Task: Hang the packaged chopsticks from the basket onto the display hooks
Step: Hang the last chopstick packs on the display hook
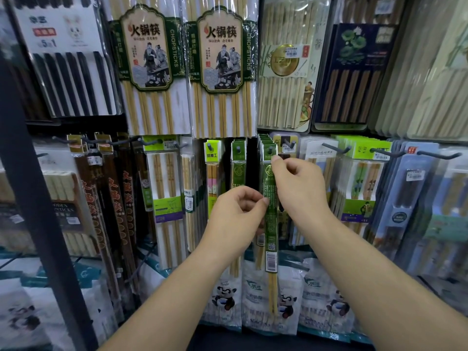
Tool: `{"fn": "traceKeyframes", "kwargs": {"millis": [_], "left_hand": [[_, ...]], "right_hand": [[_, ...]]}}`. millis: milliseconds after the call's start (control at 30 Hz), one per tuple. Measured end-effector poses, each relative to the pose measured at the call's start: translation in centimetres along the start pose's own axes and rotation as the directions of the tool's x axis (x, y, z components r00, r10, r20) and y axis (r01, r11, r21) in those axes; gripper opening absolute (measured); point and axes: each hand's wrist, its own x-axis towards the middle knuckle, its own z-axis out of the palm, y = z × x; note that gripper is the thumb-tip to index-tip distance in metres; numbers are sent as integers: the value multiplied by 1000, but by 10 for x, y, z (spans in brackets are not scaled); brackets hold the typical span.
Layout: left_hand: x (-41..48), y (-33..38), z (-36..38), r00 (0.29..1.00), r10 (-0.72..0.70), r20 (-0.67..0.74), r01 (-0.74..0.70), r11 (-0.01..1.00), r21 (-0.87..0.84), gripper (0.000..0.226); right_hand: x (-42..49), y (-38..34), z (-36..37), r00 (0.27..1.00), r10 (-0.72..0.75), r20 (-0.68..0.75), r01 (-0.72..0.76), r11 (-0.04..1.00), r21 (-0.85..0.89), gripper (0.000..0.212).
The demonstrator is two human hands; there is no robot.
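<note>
A narrow green pack of chopsticks (271,224) hangs upright at the middle of the display, its top tab on a grey hook (270,149) in front of several like packs. My right hand (298,188) pinches the pack near its top, just under the hook. My left hand (238,214) pinches the pack's left edge lower down. A second green pack (238,171) hangs on the hook to the left. The basket is out of view.
Large hot-pot chopstick packs (220,72) hang above. Bare hook ends (336,148) stick out to the right. Dark-wood packs (119,211) hang at left beside a black upright post (33,198). Panda-printed bags (225,297) hang below.
</note>
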Motion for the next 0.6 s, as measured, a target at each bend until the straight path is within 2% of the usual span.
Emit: {"fn": "traceKeyframes", "kwargs": {"millis": [133,233,300,400,533,600], "left_hand": [[0,-10,-1,999,-30,20,26,987,159,10],[-10,-15,-4,999,39,33,-49,915,400,13],[-20,-16,-4,994,98,45,-108,870,482,20],[-32,-14,3,990,134,34,-134,865,483,34],[-35,-19,17,998,46,31,-55,885,461,55],[-34,-20,24,1000,-18,16,10,902,432,59]], "right_hand": [[-5,14,-2,1000,-17,1,17,995,-99,52],[-12,26,-5,1000,5,17,-4,995,-98,43],[-17,33,-7,999,19,31,-16,996,-90,39],[-23,44,-10,998,40,44,-37,997,-65,30],[-31,58,-8,984,92,150,-95,995,11,11],[-35,66,-6,962,140,233,-154,987,42,18]]}}
